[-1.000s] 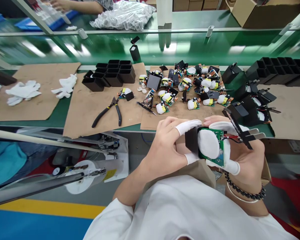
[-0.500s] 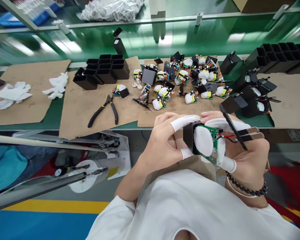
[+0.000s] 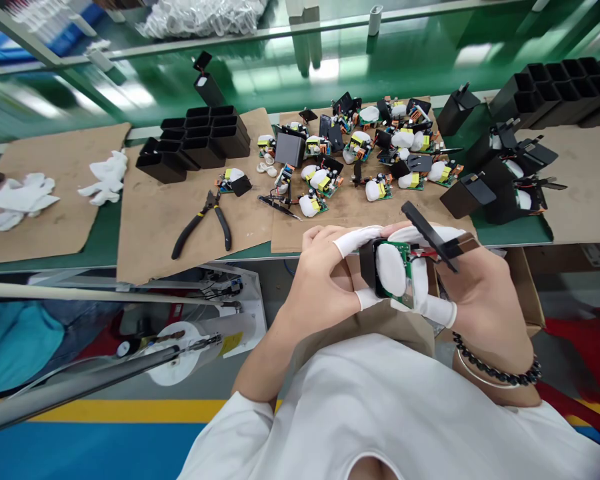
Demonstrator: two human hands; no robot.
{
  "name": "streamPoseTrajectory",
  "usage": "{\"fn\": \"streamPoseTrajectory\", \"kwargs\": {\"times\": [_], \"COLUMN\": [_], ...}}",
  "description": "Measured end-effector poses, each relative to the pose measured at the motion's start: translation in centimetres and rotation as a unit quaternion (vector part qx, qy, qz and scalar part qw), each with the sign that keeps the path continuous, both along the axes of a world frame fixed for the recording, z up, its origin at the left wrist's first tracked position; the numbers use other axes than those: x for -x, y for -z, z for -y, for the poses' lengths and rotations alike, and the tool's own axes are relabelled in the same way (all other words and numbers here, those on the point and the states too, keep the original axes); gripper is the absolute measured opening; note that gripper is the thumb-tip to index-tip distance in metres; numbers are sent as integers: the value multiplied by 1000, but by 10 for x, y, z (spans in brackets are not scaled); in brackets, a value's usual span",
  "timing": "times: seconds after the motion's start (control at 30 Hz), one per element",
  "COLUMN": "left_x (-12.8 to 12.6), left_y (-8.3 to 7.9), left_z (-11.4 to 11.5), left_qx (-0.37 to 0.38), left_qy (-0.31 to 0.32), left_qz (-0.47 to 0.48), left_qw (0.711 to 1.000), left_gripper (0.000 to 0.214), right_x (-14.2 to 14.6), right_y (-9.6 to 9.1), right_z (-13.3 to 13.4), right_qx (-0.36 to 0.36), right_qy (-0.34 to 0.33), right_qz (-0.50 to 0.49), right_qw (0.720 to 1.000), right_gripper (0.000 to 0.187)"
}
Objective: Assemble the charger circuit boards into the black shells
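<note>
My left hand (image 3: 320,283) and my right hand (image 3: 480,297) meet in front of my chest, both closed round one small assembly. It is a green circuit board (image 3: 404,257) with a white padded part (image 3: 391,270) on it, partly inside a black plastic housing (image 3: 366,261). A black plug cover with metal prongs (image 3: 433,239) hangs off it on red and black wires, above my right fingers. White finger cots cover my thumbs and forefingers. My left thumb and forefinger pinch the housing; my right fingers grip the board end.
On the cardboard sheets (image 3: 160,220) lie black pliers (image 3: 203,223), tweezers (image 3: 280,207), several loose circuit boards (image 3: 370,157) and rows of empty black housings (image 3: 200,140). More housings stand at the right (image 3: 555,90). White gloves (image 3: 105,177) lie at the left. A green conveyor (image 3: 290,77) runs behind.
The board has gone deeper into the black housing, and both hands have drawn slightly closer together. The plug cover has tilted up. The view has shifted, so the bench looks lower and more to the left.
</note>
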State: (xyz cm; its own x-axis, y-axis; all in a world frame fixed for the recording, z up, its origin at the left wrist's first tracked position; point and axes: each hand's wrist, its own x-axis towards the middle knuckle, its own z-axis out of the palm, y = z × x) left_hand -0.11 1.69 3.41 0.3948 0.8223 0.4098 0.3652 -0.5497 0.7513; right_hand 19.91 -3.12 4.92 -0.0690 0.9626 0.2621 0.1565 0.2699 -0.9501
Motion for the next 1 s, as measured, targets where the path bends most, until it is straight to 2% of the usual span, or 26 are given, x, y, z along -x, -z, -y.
{"fn": "streamPoseTrajectory", "kwargs": {"times": [0.13,0.27,0.47,0.73,0.87,1.0], "left_x": [-4,-7,-3,-3,-3,-5], "left_y": [8,15,14,8,11,16], "left_z": [-2,-2,2,5,5,2], "left_qx": [15,16,-47,-83,-66,-6], "left_qy": [-8,-13,-12,-19,-19,-25], "left_qz": [-7,3,10,-13,-25,-18], "left_qw": [1000,1000,999,996,997,1000], "left_gripper": [56,53,50,46,48,56], "right_x": [1,2,3,1,-2,1], "right_y": [3,4,6,2,6,14], "right_z": [-4,-6,1,5,3,-4], "right_qx": [53,69,17,-35,-10,59], "right_qy": [18,17,5,-3,-5,-22], "right_qz": [17,9,-11,20,4,-73], "right_qw": [998,997,1000,999,1000,995], "right_gripper": [47,47,62,64,63,56]}}
